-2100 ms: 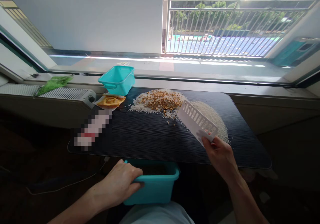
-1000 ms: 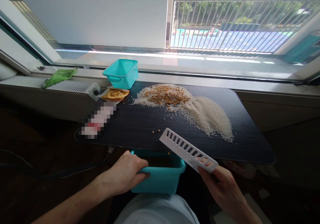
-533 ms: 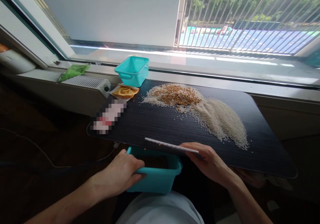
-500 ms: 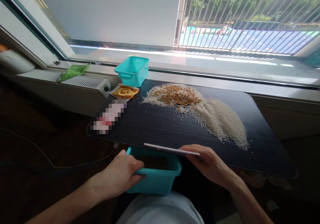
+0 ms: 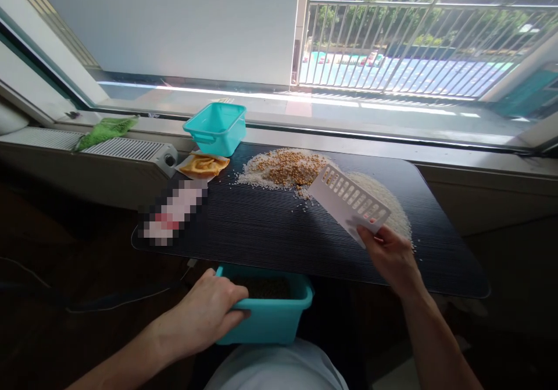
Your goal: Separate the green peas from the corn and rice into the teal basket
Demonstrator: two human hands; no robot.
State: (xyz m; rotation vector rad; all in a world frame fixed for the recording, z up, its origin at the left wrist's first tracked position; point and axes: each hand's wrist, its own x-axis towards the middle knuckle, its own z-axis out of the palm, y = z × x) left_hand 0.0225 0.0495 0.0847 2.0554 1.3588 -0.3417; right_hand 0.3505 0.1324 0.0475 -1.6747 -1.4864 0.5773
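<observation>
My left hand (image 5: 220,306) grips the near left rim of a teal plastic bin (image 5: 272,320) below the table's front edge; dark, grainy contents lie in its shadowed inside. In my right hand (image 5: 390,256) is a flat white plate with a row of slots (image 5: 344,204), pinched at its near right corner. It is tilted above the table, in front of a pile of white rice (image 5: 387,195). Left of the plate, rice mixed with yellow-orange kernels or beans (image 5: 285,169) forms a second heap joined to the first.
A second teal bin (image 5: 222,131) stands at the table's back left. Near it lie a yellow-orange item on white paper (image 5: 203,164) and a blurred-out pinkish object (image 5: 174,213). A green cloth (image 5: 107,131) rests on the radiator (image 5: 131,151). The dark table (image 5: 261,227) meets the window sill.
My right hand has lifted the slotted plate from over the near bin, forward and right over the table, turning its face toward me. My left hand keeps its hold on the bin.
</observation>
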